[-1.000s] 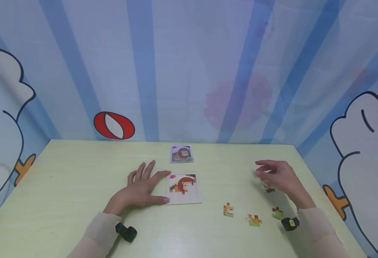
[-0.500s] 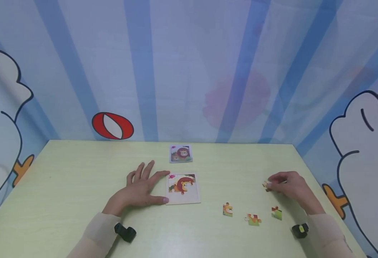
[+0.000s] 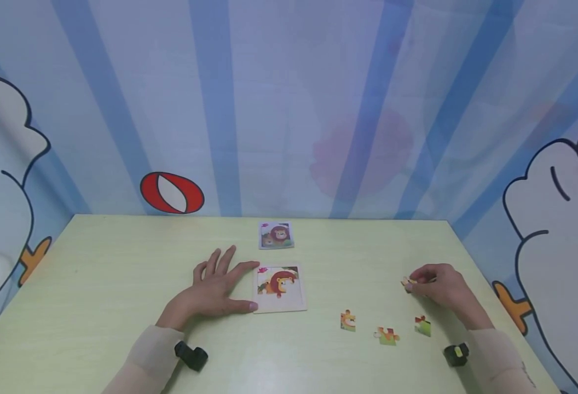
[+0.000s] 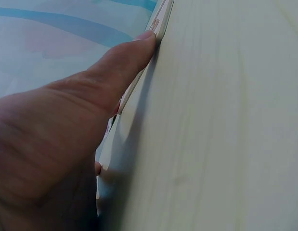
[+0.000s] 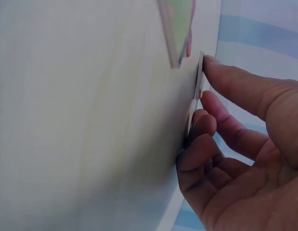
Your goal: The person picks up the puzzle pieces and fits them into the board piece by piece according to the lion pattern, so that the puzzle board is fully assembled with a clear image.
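Observation:
My left hand (image 3: 215, 290) lies with fingers spread at the left edge of a square puzzle board (image 3: 281, 303). Its thumb and index finger touch that edge. In the left wrist view the thumb (image 4: 124, 60) presses the board's side. Assembled pieces on the board show part of a lion; its lower and right parts are bare white. On the right side of the table, my right hand (image 3: 441, 284) pinches a small jigsaw piece (image 3: 406, 284) between thumb and index finger. The right wrist view shows this piece (image 5: 200, 77) low at the tabletop, its other fingers curled beneath.
Three loose jigsaw pieces lie nearer me: one orange (image 3: 348, 320), one orange and green (image 3: 387, 336), one green (image 3: 422, 325). A lion picture card (image 3: 276, 235) lies behind the board. A printed cloth backdrop (image 3: 289, 109) rises behind the table (image 3: 136, 246).
My right hand has come down and shifted right onto the jigsaw piece, its thumb and index finger closing at it. The left hand stays at the board's edge.

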The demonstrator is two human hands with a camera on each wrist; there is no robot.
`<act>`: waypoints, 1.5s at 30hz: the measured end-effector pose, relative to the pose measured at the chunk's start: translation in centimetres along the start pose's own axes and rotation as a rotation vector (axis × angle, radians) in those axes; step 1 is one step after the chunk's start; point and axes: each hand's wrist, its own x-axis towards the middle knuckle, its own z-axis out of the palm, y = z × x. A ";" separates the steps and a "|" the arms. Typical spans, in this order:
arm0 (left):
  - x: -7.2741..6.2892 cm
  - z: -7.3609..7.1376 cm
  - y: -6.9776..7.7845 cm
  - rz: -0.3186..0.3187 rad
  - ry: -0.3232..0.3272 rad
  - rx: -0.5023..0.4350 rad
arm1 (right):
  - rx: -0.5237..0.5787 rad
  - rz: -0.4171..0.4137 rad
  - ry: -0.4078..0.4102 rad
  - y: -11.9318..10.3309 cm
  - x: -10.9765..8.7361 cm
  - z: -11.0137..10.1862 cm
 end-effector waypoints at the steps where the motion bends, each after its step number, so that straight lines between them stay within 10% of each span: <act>1: 0.0 0.0 0.0 0.001 0.001 -0.001 | -0.003 -0.005 0.000 0.0 0.0 0.0; 45: 0.4 1.0 -0.8 0.014 0.028 -0.017 | 0.314 -0.279 -0.103 -7.8 0.6 2.9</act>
